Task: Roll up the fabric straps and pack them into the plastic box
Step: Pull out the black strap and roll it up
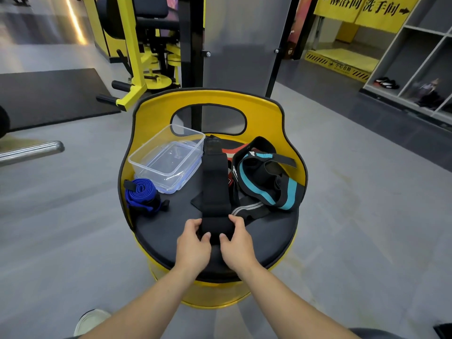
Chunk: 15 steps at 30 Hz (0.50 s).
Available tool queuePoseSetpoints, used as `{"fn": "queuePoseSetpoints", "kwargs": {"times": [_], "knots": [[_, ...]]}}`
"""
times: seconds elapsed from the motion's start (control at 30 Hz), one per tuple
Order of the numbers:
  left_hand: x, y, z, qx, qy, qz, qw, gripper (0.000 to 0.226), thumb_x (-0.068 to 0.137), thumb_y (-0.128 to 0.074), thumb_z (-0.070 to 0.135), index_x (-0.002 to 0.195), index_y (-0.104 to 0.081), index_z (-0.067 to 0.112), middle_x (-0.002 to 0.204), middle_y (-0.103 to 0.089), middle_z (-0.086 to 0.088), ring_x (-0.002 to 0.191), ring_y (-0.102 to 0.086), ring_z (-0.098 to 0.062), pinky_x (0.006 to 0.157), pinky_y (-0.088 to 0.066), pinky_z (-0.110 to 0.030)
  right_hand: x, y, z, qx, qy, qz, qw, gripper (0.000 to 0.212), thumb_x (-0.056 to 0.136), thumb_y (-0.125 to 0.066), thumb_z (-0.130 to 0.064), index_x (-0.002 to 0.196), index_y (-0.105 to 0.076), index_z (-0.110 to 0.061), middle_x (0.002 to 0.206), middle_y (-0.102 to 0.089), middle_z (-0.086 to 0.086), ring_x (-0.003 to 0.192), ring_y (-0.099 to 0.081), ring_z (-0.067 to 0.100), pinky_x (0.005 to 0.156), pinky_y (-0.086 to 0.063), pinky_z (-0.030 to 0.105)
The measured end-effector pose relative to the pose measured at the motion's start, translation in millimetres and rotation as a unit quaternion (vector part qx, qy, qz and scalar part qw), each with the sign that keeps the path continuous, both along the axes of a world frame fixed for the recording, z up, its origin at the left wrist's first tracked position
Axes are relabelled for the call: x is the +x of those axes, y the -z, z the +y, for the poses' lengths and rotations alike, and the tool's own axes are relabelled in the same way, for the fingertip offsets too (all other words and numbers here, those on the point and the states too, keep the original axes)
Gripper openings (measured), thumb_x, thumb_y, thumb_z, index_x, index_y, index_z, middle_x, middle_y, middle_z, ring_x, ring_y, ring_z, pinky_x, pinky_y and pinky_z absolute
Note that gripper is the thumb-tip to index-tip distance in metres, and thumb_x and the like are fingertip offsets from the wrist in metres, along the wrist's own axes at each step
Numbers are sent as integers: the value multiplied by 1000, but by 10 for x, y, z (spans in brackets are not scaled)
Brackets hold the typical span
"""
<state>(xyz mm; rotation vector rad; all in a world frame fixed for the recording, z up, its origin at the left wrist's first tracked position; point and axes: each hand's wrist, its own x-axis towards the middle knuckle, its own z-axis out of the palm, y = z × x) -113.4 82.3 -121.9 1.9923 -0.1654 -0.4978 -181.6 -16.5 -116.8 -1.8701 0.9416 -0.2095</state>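
We record our left hand and right hand, fingers curled, gripping the rolled near end of the black strap, which lies flat along the padded seat. Clear plastic box at seat's far left; blue strap bundled just before it; teal-striped strap heaped right.

Black strap: matt woven cloth
Plastic box: clear, glossy plastic — smooth
Seat pad: matt black, smooth
Drum shell: glossy yellow paint — looks like metal
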Motion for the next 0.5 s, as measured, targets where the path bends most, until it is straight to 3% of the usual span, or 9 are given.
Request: {"fn": "queuePoseSetpoints", "kwargs": {"times": [0.17, 0.33, 0.4, 0.5], "knots": [[-184, -47, 181, 10, -3, -2, 1000, 31, 96, -63, 9, 126, -59, 17, 124, -67, -1, 104, -60, -14, 88, -48, -26, -196, 23, 94, -17, -26, 16, 999, 50, 98, -63, -16, 142, -45, -30, 135, -59, 0, 120, -59, 17, 102, -53, 35], [-169, -85, 279, 40, 11, -8, 999, 31, 93, -69, 15, 124, -64, 15, 121, -71, -1, 116, -64, -18, 91, -45, -22, -297, -4, 64, -102, -97, 42, 989, 50, 101, -61, -28, 149, -46, -24, 146, -50, -5, 137, -47, 15, 114, -41, 31], [-60, -130, 252, 55, 16, -2, 998, 31, 92, -72, 20, 122, -65, 17, 112, -71, 1, 114, -65, -18, 91, -44, -23, -276, -31, -2, -132, -120, 47, 983, 51, 103, -58, -34, 150, -46, -21, 149, -42, -6, 136, -45, 13, 112, -38, 26], [135, -151, 213, 64, 29, 15, 997, 25, 87, -76, 29, 110, -66, 31, 90, -72, 8, 96, -68, -16, 87, -53, -30, -208, -15, -115, -150, -128, 56, 979, 47, 102, -55, -43, 146, -49, -26, 144, -47, -7, 131, -49, 15, 107, -42, 29]]}}
